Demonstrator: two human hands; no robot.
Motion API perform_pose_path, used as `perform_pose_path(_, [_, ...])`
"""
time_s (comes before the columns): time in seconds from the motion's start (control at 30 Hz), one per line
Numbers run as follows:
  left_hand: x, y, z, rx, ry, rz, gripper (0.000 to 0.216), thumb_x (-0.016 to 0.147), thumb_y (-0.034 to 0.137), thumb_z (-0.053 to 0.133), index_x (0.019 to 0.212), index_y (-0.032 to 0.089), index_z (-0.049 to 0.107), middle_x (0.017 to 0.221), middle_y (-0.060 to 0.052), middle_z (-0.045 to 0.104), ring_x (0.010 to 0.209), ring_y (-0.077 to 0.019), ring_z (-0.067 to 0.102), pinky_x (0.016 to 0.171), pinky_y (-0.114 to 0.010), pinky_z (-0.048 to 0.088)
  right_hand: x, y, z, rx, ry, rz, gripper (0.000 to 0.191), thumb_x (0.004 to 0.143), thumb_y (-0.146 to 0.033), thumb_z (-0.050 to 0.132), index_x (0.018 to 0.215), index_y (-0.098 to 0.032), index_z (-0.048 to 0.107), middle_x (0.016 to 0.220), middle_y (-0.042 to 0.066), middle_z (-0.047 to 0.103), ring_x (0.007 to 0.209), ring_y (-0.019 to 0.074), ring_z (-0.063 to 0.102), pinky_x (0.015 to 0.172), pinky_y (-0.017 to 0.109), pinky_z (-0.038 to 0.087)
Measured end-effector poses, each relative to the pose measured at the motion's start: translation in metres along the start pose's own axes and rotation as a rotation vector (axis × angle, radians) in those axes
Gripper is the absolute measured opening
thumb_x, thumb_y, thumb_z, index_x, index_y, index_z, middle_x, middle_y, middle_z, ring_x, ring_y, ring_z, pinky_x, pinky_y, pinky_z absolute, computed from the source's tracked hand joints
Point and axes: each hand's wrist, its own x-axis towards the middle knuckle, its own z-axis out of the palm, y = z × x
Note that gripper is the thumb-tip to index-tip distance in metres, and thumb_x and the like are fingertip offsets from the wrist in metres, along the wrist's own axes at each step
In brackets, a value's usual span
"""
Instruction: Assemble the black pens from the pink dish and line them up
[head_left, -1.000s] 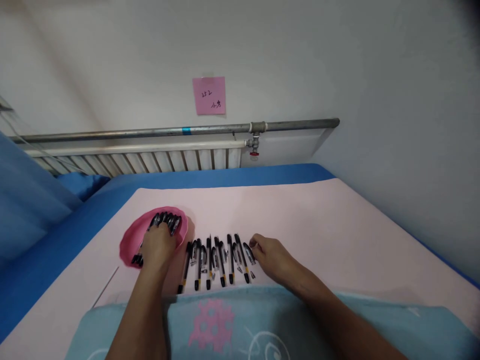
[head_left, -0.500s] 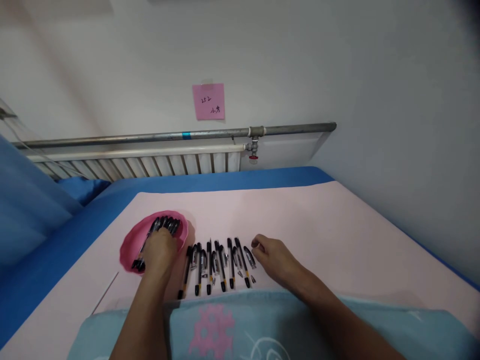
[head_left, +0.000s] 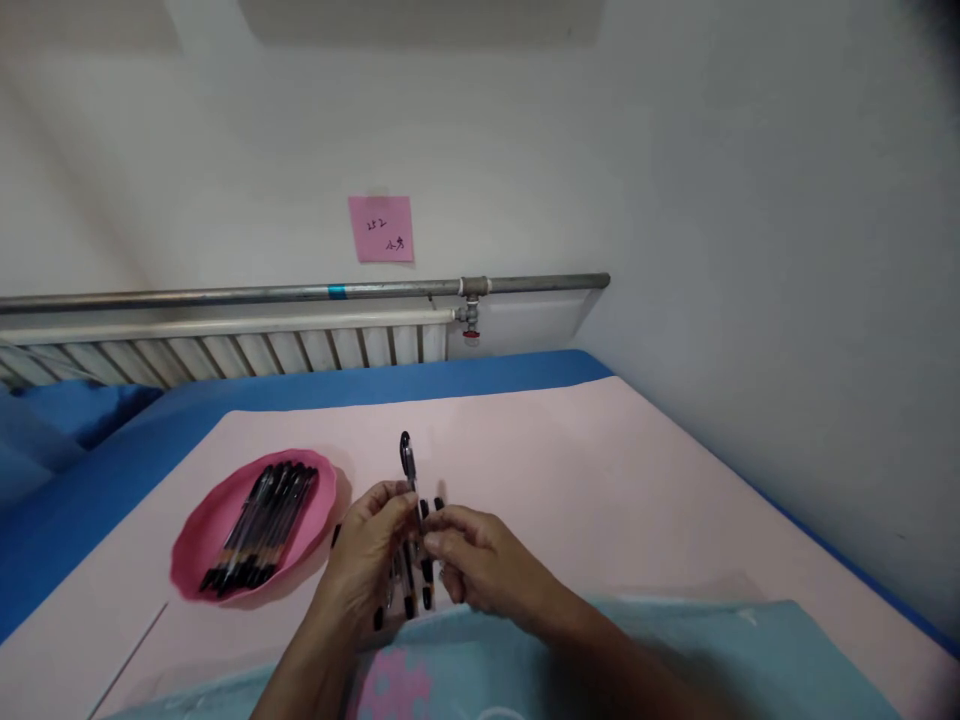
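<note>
A capped black pen (head_left: 407, 458) stands nearly upright between my hands, its clip and dark cap at the top. My left hand (head_left: 367, 550) pinches it below the cap with thumb and fingers. At the pen's lower part the fingers of my right hand (head_left: 480, 560) are closed; the exact grip is hidden. Under and between the hands lie several black-ended pen parts (head_left: 427, 598) on the pink sheet, mostly covered by my fingers. To the left, a pink scalloped bowl (head_left: 182, 560) holds a bundle of black pens (head_left: 262, 525).
A pink sheet (head_left: 540, 450) covers the blue-edged surface (head_left: 450, 375). Light-blue patterned cloth (head_left: 675, 650) lies along the near edge. Behind are a radiator (head_left: 285, 350), a metal pipe (head_left: 262, 294) and a red-handled valve (head_left: 471, 334). A pink note (head_left: 381, 229) is taped to the wall.
My left hand has left the bowl and moved right to meet my right hand, which shifted left. A pen is now held up between them. The view has also shifted.
</note>
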Motion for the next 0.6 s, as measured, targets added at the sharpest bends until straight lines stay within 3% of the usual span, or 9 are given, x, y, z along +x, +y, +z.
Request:
perform_pose_path(0.13, [-0.005, 0.005, 0.004, -0.031, -0.028, -0.024, 0.023, 0.059, 0.022, 0.072, 0.076, 0.015, 0.059, 0.064, 0.001, 0.059, 0.055, -0.0097, 0.054, 0.052, -0.022, 0.041, -0.001, -0.005, -0.006, 0.126, -0.038, 0.061, 0.017, 0.078, -0.030, 0.050, 0.086, -0.016, 0.057, 0.043, -0.010, 0.038, 0.033, 0.0031, 0.031, 0.035, 0.015, 0.023])
perform_pose_path(0.23, [-0.003, 0.014, -0.002, -0.119, -0.060, -0.029, 0.029, 0.063, 0.027, 0.071, 0.088, 0.014, 0.062, 0.074, -0.004, 0.063, 0.064, -0.0125, 0.058, 0.057, -0.023, 0.046, -0.004, -0.012, -0.008, 0.148, -0.107, 0.133, 0.014, 0.076, -0.029, 0.050, 0.077, -0.016, 0.055, 0.041, -0.010, 0.037, 0.031, 0.0030, 0.029, 0.034, 0.015, 0.021])
perform_pose_path(0.43, [0.005, 0.022, -0.016, -0.216, 0.006, 0.015, 0.023, 0.069, 0.023, 0.067, 0.089, 0.013, 0.064, 0.079, -0.007, 0.066, 0.072, -0.0152, 0.062, 0.064, -0.024, 0.050, -0.006, -0.016, -0.004, 0.089, -0.164, 0.201, 0.008, 0.073, -0.024, 0.050, 0.071, -0.017, 0.052, 0.041, -0.010, 0.038, 0.031, 0.0028, 0.029, 0.034, 0.016, 0.023])
perform_pose_path(0.6, [0.015, 0.039, -0.040, -0.310, 0.240, 0.136, 0.009, 0.073, 0.019, 0.059, 0.080, 0.015, 0.062, 0.077, -0.004, 0.065, 0.074, -0.0136, 0.063, 0.067, -0.025, 0.051, -0.006, -0.013, -0.005, 0.010, -0.151, 0.145, 0.004, 0.069, -0.019, 0.055, 0.070, -0.017, 0.052, 0.045, -0.010, 0.038, 0.037, 0.0029, 0.032, 0.036, 0.015, 0.024])
